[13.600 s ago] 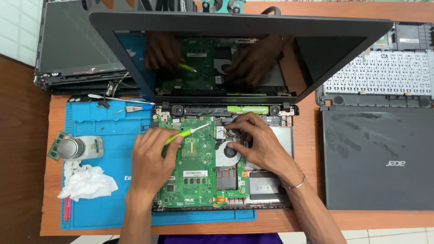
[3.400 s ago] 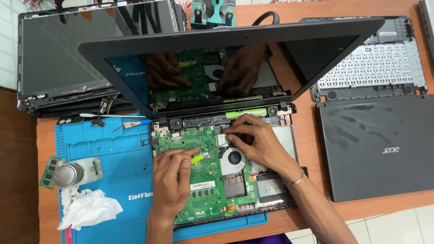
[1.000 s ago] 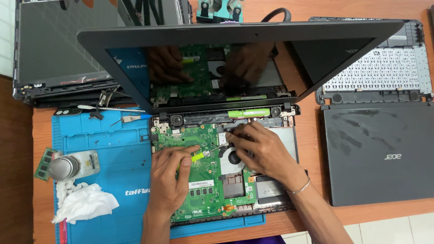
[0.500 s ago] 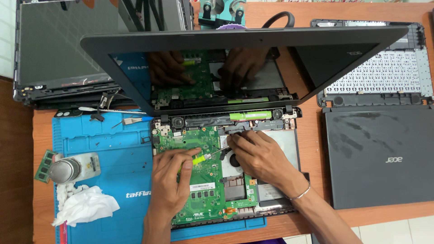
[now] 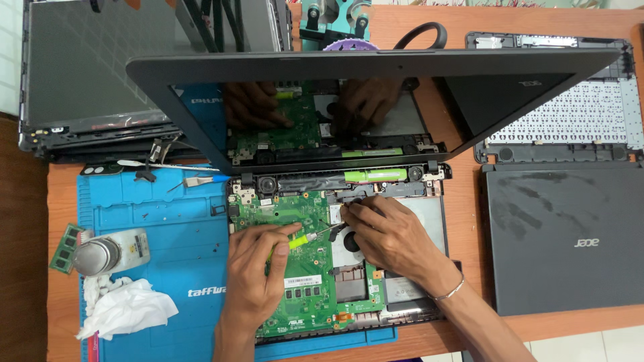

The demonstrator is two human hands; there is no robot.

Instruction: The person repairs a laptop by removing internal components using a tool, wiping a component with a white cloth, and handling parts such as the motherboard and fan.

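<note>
An opened laptop with a bare green motherboard point(image 5: 295, 295) lies on a blue work mat point(image 5: 161, 241); its dark screen point(image 5: 376, 100) stands up behind and mirrors both hands. My left hand point(image 5: 255, 281) rests on the board and holds a small yellow-green screwdriver point(image 5: 302, 239) whose tip points right. My right hand point(image 5: 389, 234) lies over the cooling fan area, fingertips pinched near the screwdriver tip just below the hinge bar. A thin bracelet circles my right wrist. What the right fingers pinch is hidden.
A metal-capped bottle point(image 5: 111, 251), a memory stick point(image 5: 66, 248) and crumpled white tissue point(image 5: 124, 308) sit at the mat's left. Tweezers point(image 5: 194, 181) lie near the hinge. Stacked laptop lids point(image 5: 87, 80) stand back left; a keyboard frame point(image 5: 563, 114) and a dark laptop cover point(image 5: 563, 241) lie right.
The camera view has shifted slightly. My hands stay on the board; the right fingertips have drawn closer to the screwdriver tip near the fan.
</note>
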